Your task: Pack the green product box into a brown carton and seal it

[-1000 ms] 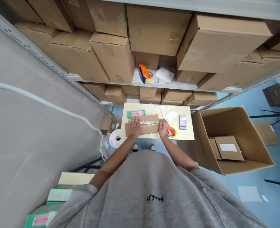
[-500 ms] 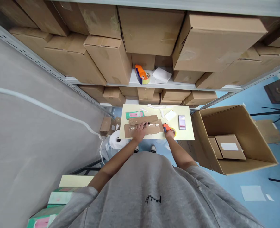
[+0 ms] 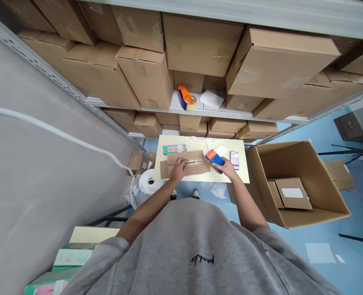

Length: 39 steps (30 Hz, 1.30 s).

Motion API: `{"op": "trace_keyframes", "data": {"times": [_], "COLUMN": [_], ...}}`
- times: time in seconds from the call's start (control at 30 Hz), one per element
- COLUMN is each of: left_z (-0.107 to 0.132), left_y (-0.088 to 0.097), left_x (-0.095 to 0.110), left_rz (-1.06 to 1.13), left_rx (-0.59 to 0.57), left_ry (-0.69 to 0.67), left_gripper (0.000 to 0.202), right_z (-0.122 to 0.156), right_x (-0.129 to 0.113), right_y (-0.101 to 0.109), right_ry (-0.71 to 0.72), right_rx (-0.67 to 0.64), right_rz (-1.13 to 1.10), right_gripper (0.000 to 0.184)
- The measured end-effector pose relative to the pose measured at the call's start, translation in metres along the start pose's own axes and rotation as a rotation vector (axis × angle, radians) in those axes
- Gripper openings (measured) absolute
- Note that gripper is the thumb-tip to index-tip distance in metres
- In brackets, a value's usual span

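On the floor at the far left stands 1 white roll. On the pale yellow table lies 1 green box at the far left. Near it, the left hand lies open, palm down, on the 1 flat cardboard parcel in the table's middle. A clear strip of tape shows along the parcel's seam, so sealing looks mostly done. Whether the tape is cut I cannot tell. The right hand is closed around 1 orange and blue tape dispenser, held just off the parcel's right end. A second dispenser sits on the far shelf, making 2. Right of that lie 1 phone and 1 open carton, and the parcel is not in the carton.
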<state>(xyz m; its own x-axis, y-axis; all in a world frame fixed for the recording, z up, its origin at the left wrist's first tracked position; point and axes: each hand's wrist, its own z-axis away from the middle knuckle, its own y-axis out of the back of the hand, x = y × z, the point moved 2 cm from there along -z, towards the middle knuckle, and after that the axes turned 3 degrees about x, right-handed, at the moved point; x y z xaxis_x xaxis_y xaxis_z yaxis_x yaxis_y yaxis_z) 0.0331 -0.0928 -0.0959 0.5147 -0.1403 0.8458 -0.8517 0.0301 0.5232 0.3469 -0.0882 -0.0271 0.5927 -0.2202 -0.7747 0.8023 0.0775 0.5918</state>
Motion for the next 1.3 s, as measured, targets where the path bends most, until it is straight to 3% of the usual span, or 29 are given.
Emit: {"op": "trace_keyframes", "data": {"times": [0.1, 0.2, 0.37, 0.47, 0.63, 0.83, 1.07, 1.3], "left_z": [-0.010, -0.019, -0.024, -0.022, -0.024, -0.025, -0.015, -0.007], "left_y": [0.003, 0.007, 0.013, 0.016, 0.018, 0.030, 0.051, 0.061], "left_x": [-0.011, -0.023, -0.025, -0.023, -0.025, -0.035, -0.041, -0.045], "left_rz": [0.221, 0.411, 0.661, 0.708, 0.576, 0.457, 0.429, 0.480], "left_rx": [0.036, 0.022, -0.012, 0.011, 0.047, 0.219, 0.286, 0.343], "left_ry": [0.145, 0.274, 0.213, 0.187, 0.188, 0.118, 0.105, 0.155], "left_gripper": [0.039, 0.050, 0.037, 0.028, 0.015, 0.015, 0.018, 0.021], "right_z": [-0.005, -0.014, -0.030, -0.037, -0.041, -0.044, -0.050, -0.052], "right_x": [-0.044, -0.076, -0.102, -0.109, -0.112, -0.111, -0.106, -0.117], "right_y": [-0.011, -0.028, -0.050, -0.056, -0.064, -0.059, -0.034, -0.038], "right_ry": [0.152, 0.241, 0.319, 0.333, 0.330, 0.328, 0.364, 0.353], "right_rx": [-0.175, -0.248, -0.397, -0.459, -0.474, -0.424, -0.508, -0.656], "right_rz": [0.109, 0.298, 0.435, 0.492, 0.587, 0.599, 0.548, 0.386], "right_gripper": [0.048, 0.051, 0.053, 0.053, 0.061, 0.085, 0.064, 0.063]}}
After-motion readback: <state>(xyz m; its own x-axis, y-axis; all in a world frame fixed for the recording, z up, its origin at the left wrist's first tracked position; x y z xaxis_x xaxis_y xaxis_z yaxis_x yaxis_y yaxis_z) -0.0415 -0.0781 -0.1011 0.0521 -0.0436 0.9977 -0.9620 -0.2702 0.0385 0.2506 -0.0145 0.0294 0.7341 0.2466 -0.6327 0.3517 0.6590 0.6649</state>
